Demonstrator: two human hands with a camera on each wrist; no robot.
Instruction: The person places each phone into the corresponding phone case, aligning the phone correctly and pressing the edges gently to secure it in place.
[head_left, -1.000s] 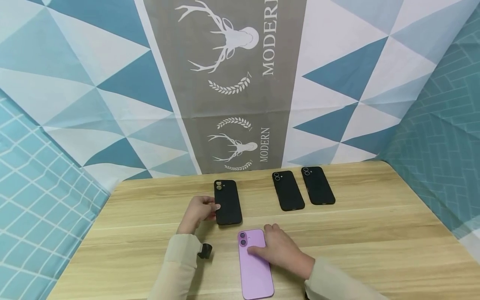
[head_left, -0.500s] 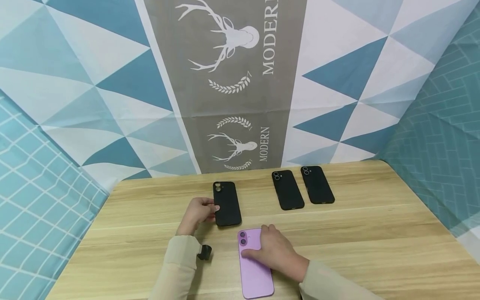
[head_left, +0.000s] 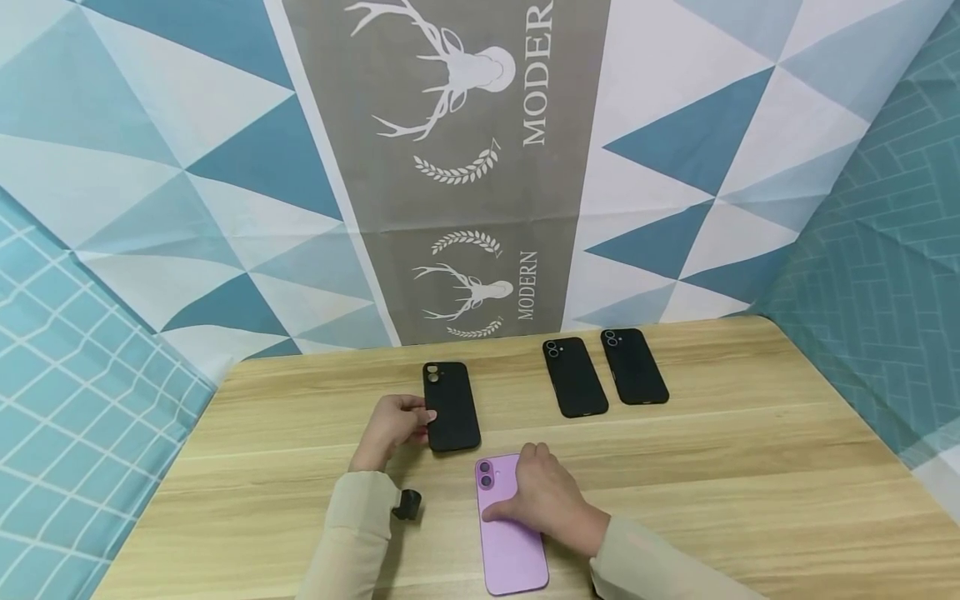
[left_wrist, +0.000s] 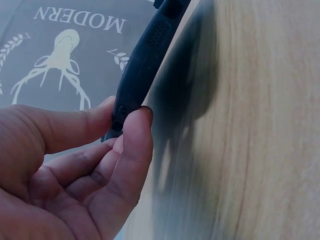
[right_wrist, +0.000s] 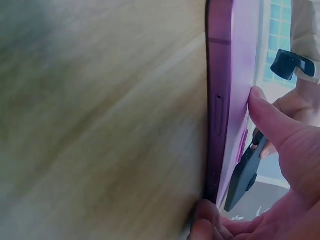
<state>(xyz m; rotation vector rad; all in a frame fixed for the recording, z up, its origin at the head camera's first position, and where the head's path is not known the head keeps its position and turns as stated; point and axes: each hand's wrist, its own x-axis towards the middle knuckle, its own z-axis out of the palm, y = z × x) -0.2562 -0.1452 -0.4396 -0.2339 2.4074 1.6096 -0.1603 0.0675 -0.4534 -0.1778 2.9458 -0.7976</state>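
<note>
Pinching the long left side of a black phone case (head_left: 453, 412), the left hand (head_left: 393, 425) has its thumb and fingertips close together, and that side looks lifted off the table (head_left: 712, 475). The purple phone (head_left: 513, 550) lies flat on the table, nearer the person than the case. The right hand (head_left: 551, 492) has its thumb across the phone's back and its other fingers bent at the side edge. The case should be light and a bit bendy, so pinch its rim softly. The phone is probably heavier, stiff, slippery and easy to crack, so hold both long sides.
</note>
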